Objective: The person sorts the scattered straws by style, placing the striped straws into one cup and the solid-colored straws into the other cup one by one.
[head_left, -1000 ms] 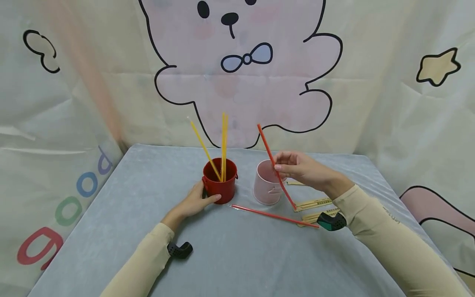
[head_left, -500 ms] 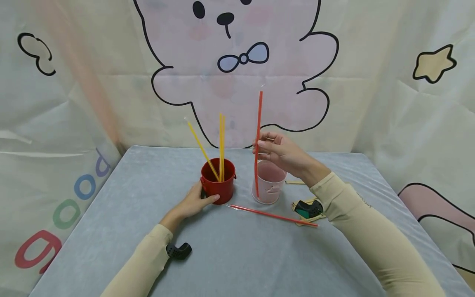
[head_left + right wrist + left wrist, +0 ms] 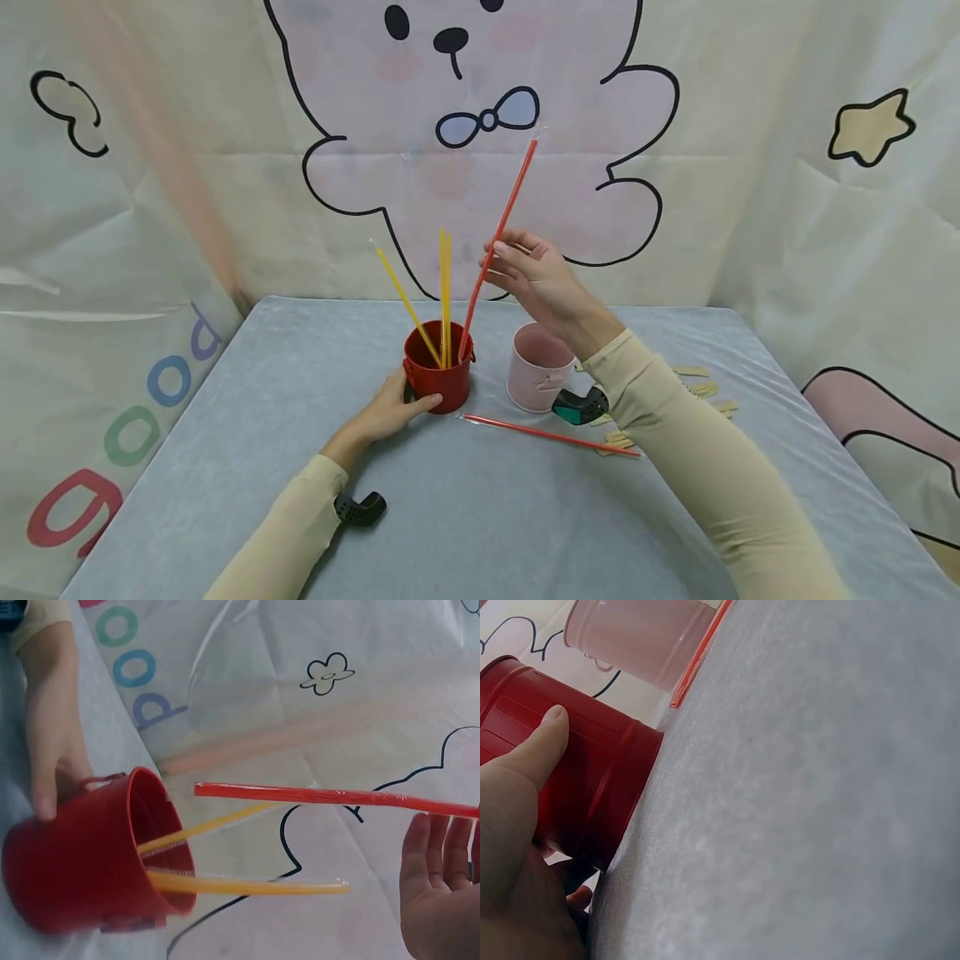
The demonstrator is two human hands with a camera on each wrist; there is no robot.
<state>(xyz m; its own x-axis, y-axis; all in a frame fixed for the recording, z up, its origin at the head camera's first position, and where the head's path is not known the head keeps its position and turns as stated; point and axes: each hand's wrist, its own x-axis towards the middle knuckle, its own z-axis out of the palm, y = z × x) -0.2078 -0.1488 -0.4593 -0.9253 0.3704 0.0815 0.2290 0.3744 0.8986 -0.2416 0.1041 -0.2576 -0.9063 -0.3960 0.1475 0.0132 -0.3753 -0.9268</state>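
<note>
Nearest me: blue-grey cloth over the tabletop (image 3: 480, 525), black wrist unit (image 3: 362, 508) on the left sleeve. Then a loose red straw (image 3: 547, 433), lying flat and slanted, its right end across some flat tan sticks (image 3: 618, 439); more sticks show beyond the right forearm.

Left grip (image 3: 392, 408): I have it curled round the red bucket (image 3: 442, 386), thumb on the front wall. Bucket upright on the cloth. Yellow straws (image 3: 247, 885) stand in it, one leaning left.

Right grip (image 3: 536, 271): raised, pinching a wrapped red straw (image 3: 517, 187), tilted, top end to the right. From my right wrist view, its lower end hangs just outside the bucket's mouth.

Pink bucket (image 3: 528, 379) upright, right of the red one, apart from it. Farthest: backdrop (image 3: 450, 183) with a cartoon bear in a bow tie.
</note>
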